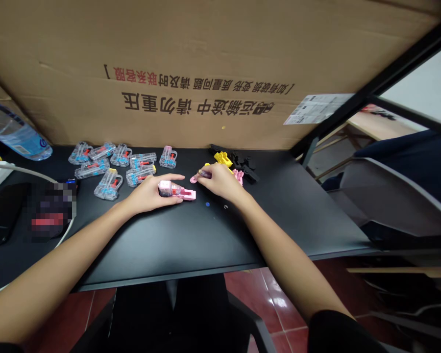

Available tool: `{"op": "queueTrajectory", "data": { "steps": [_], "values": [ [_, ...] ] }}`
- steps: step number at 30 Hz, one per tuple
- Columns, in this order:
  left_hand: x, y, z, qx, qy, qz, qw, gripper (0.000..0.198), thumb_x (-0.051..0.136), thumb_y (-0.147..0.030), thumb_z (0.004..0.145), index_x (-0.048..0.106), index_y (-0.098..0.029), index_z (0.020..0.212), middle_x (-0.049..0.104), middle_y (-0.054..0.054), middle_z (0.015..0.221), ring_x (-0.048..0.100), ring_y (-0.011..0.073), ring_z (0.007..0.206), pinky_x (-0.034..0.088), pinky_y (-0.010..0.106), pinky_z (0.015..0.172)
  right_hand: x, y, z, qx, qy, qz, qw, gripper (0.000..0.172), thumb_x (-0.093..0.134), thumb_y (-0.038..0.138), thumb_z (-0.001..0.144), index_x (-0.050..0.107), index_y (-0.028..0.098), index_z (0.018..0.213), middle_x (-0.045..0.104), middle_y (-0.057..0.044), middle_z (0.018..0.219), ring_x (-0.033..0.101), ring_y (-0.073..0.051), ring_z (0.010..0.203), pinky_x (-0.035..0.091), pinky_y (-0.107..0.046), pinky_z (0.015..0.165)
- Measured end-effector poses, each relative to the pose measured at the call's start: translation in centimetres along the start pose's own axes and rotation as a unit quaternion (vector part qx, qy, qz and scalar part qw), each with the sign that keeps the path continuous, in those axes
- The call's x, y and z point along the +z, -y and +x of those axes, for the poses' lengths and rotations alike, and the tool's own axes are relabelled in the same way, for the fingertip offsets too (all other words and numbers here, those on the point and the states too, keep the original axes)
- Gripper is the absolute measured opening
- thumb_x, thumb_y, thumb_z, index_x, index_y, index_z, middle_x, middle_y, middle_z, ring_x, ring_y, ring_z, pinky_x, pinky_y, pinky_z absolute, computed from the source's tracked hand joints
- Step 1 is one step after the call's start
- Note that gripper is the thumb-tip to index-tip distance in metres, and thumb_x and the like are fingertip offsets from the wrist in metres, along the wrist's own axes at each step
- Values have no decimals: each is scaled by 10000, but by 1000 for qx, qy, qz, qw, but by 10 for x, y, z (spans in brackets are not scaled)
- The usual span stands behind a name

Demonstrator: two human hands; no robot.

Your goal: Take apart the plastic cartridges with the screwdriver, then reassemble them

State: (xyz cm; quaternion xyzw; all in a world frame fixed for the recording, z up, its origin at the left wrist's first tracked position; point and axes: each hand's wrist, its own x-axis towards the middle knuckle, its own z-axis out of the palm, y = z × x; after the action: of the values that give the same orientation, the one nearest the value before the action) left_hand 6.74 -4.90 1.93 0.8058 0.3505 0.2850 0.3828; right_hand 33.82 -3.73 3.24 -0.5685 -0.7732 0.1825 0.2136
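My left hand (144, 196) is closed around a small pink-and-clear plastic toy pistol (175, 190) with a red part inside; its pink end points right. The index finger stretches above it and the thumb runs below. My right hand (220, 180) is just to the right, fingertips pinched on a small dark, shiny piece (205, 173) mostly hidden by the fingers. A small round pink piece (193, 180) shows by those fingertips; I cannot tell whether they touch it. Pink plastic parts (238, 176) lie partly hidden behind the right hand.
Several clear toy pistols (108, 185) with blue and red insides lie at left. Yellow parts (223, 158) and black parts (248, 169) lie behind my right hand. A blue disc (208, 204) lies nearer. A cardboard box (206, 49) walls the back; a bottle (16, 132) lies far left.
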Motion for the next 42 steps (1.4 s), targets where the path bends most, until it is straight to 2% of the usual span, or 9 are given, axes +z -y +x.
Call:
{"op": "queueTrajectory", "data": {
  "steps": [6, 9, 12, 18, 22, 25, 28, 34, 42],
  "values": [
    [0, 1, 0, -5, 5, -2, 1000, 657, 851, -431, 861, 694, -202, 1457, 862, 73, 1154, 825, 243, 978, 629, 363, 948, -3, 0, 0, 8, -10, 3, 1000, 231, 673, 291, 982, 769, 176, 806, 765, -49, 784, 642, -187, 706, 388, -311, 648],
    [0, 1, 0, 1, 8, -9, 1000, 663, 847, -436, 863, 688, -200, 1462, 867, 67, 1126, 825, 236, 938, 631, 363, 923, -7, 1, -1, -12, 5, 13, 1000, 184, 742, 348, 955, 808, 177, 962, 799, -56, 889, 682, -198, 771, 430, -308, 695],
    [0, 1, 1, 3, 4, -4, 1000, 634, 845, -432, 863, 702, -215, 1442, 870, 53, 1116, 824, 232, 934, 627, 349, 907, -4, 4, -3, -15, 33, -15, 999, 251, 794, 376, 918, 809, 170, 1060, 799, -70, 911, 690, -208, 788, 442, -308, 704],
    [0, 1, 1, 8, 3, 2, 1000, 620, 845, -421, 864, 704, -226, 1435, 871, 45, 1121, 824, 219, 919, 626, 326, 879, 1, 8, -3, -6, 37, -51, 998, 120, 741, 273, 878, 777, 171, 930, 737, -46, 753, 624, -179, 666, 408, -303, 640],
    [1, 3, 1, 5, 4, 2, 1000, 617, 838, -419, 869, 703, -226, 1439, 870, 58, 1124, 822, 220, 899, 629, 332, 854, -21, -2, -4, 4, 28, -52, 998, 127, 752, 265, 809, 694, 197, 719, 656, -8, 632, 566, -155, 588, 388, -302, 586],
    [1, 3, 1, 6, 6, 4, 1000, 608, 835, -422, 872, 709, -227, 1433, 868, 62, 1129, 825, 225, 923, 630, 344, 882, -43, -14, -7, 58, -17, 2, 998, 146, 770, 319, 802, 709, 192, 759, 657, -1, 639, 562, -146, 526, 416, -304, 545],
    [1, 3, 1, 11, 5, 2, 1000, 602, 838, -427, 872, 713, -229, 1427, 868, 59, 1130, 826, 224, 923, 635, 343, 892, -53, -20, -8, 107, -19, 16, 994, 179, 760, 362, 818, 705, 195, 787, 646, 5, 630, 533, -139, 463, 400, -311, 504],
    [1, 2, 0, 9, 3, 5, 1000, 597, 836, -428, 876, 716, -225, 1424, 870, 55, 1119, 821, 217, 879, 637, 333, 866, -36, -10, -4, 80, 5, -111, 991, 192, 759, 317, 829, 649, 221, 704, 657, -27, 659, 552, -177, 613, 375, -330, 604],
    [0, 2, 1, -2, 13, 12, 1000, 613, 823, -433, 883, 701, -216, 1443, 865, 57, 1148, 815, 218, 901, 624, 345, 892, -30, -6, -2, 97, 5, -141, 985, 123, 728, 298, 859, 685, 214, 780, 693, -51, 736, 579, -196, 668, 352, -322, 625]
  ]
}}
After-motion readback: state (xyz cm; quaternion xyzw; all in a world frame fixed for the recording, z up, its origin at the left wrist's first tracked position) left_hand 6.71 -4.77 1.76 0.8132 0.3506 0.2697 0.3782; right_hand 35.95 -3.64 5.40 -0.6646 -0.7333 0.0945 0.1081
